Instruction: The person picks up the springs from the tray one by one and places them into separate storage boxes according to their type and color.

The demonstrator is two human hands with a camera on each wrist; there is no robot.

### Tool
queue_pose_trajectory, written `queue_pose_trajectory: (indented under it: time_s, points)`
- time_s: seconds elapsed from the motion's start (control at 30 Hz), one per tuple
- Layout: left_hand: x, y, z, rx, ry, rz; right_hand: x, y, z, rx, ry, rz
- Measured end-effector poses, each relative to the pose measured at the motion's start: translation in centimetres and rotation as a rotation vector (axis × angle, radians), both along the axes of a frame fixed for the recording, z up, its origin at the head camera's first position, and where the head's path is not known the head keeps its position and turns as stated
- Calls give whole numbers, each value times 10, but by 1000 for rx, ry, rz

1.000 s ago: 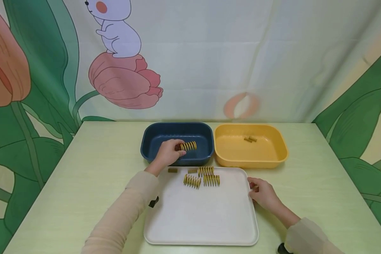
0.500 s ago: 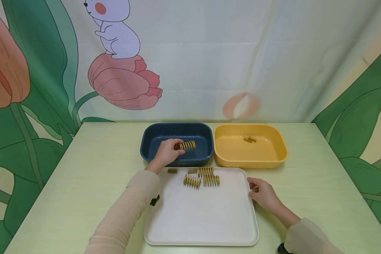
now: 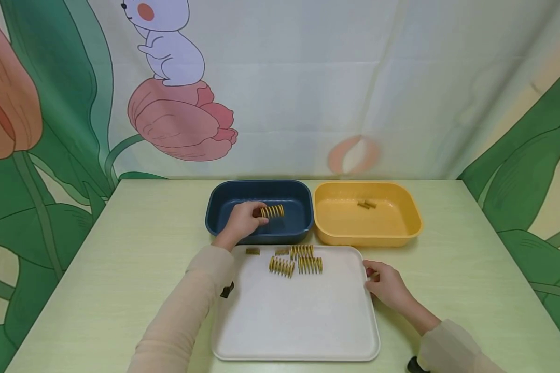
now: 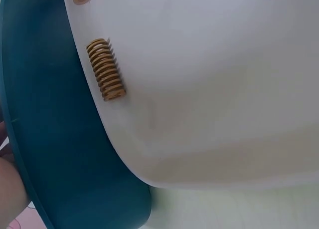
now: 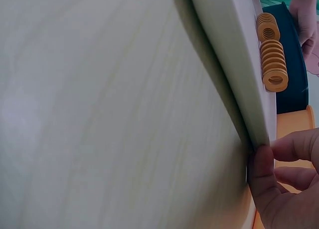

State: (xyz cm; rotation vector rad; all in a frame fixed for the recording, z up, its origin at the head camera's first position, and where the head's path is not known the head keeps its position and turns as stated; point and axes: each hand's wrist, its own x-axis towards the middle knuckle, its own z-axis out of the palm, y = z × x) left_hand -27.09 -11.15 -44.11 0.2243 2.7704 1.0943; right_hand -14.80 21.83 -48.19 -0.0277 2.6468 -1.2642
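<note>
At the bottom of the head view, the white tray [image 3: 298,316] lies on the pale green tabletop [image 3: 121,269]. At its right edge the right hand [image 3: 387,285] rests with its thumb and curled fingers against the rim, seemingly steadying it, pinching the edge as the right wrist view shows. Toward the tray's far edge, just above frame centre, lie a few yellow springs [image 3: 296,261], two long ones side by side and smaller ones beside them. Beyond them, the left hand [image 3: 242,220] reaches into the blue bin [image 3: 224,199], fingers clamped on one long yellow spring [image 3: 273,211] held just above the bin's floor. To the right, the yellow bin [image 3: 401,228] holds short springs [image 3: 367,204]. The step in hand looks like sorting: dropping the long spring. The next move likely calls for letting go, then returning to the tray.
</note>
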Motion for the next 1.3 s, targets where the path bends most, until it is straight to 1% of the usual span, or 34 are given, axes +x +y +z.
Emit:
queue_pose_trajectory:
  time_s: [0.27, 0.53, 0.7, 0.97, 1.3]
  points:
    - [-3, -2, -4, 1, -18, -4, 1, 0, 0, 5, 10, 6]
    - [-8, -4, -5, -13, -1, -35, 1, 0, 2, 0, 20, 15]
    - [-9, -7, -5, -24, -17, -35, 1, 0, 0, -2, 23, 20]
    - [-12, -7, -5, -45, -23, -39, 0, 1, 0, 5, 17, 17]
    - [-13, -7, -7, -74, -38, -38, 0, 2, -1, 2, 12, 12]
